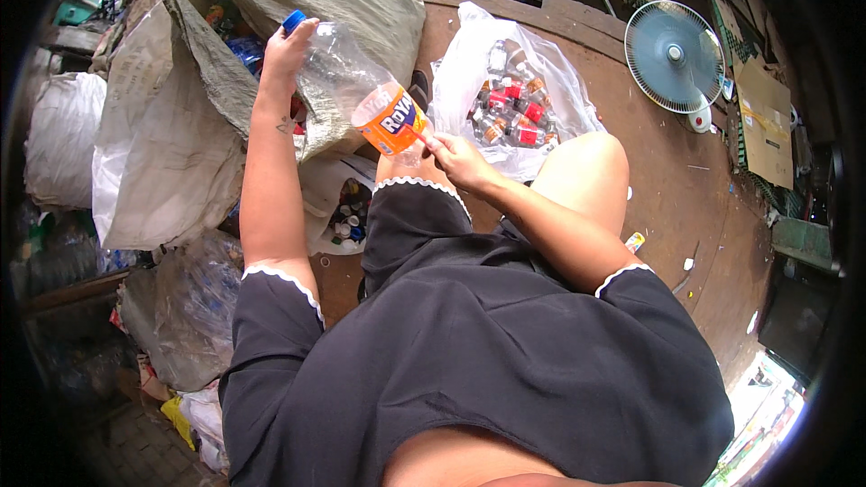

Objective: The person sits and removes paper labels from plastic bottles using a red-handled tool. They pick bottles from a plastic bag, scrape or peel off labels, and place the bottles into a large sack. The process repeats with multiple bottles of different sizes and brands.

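My left hand (284, 56) grips a large clear plastic bottle (347, 61) by its neck, just below the blue cap (294, 21). The bottle slants down to the right over my left thigh, its base toward my right hand. An orange label (390, 117) wraps its lower part. Fingers closed, my right hand (462, 162) holds a thin red tool (414, 133) against the label near the base. Whether the tool has a blade I cannot make out.
Between my knees and the far edge sits a white plastic bag (467, 47) of small bottles. A white container (316, 188) of bottle caps stands by my left leg. Large sacks (162, 149) crowd the left. At the right are a fan (675, 52) and cardboard (765, 117).
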The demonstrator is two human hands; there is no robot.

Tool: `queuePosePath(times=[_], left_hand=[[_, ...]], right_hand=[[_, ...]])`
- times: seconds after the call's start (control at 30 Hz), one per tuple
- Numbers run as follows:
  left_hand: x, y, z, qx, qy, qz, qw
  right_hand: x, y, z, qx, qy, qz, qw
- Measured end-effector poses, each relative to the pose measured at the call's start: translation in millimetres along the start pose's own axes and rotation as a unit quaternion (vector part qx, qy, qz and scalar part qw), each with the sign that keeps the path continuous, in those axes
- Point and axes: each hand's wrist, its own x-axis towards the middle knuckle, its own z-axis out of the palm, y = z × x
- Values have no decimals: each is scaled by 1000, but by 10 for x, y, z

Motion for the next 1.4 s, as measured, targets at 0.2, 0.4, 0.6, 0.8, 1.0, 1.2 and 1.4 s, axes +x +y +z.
queuePosePath(times=[0.2, 0.4, 0.6, 0.8, 1.0, 1.2, 1.4], left_hand=[[52, -49, -49, 5, 24, -14, 1000], [126, -126, -111, 32, 5, -50, 998], [87, -82, -53, 19, -26, -40, 999], [-109, 16, -210, -149, -135, -23, 979], [-461, 162, -346, -221, -145, 110, 958], [-526, 171, -386, -308, -166, 133, 927], [-533, 191, -313, -414, -267, 139, 859]], right_hand=[[-314, 233, -217, -188, -9, 58, 980], [-378, 75, -156, -292, 90, -35, 952], [-13, 89, -63, -249, 181, -109, 945], [121, -136, -177, -166, 92, -101, 977], [175, -359, -420, -207, 107, -172, 957], [232, -399, -678, 146, 75, -102, 981], [269, -294, -964, 48, 80, -3, 996]])
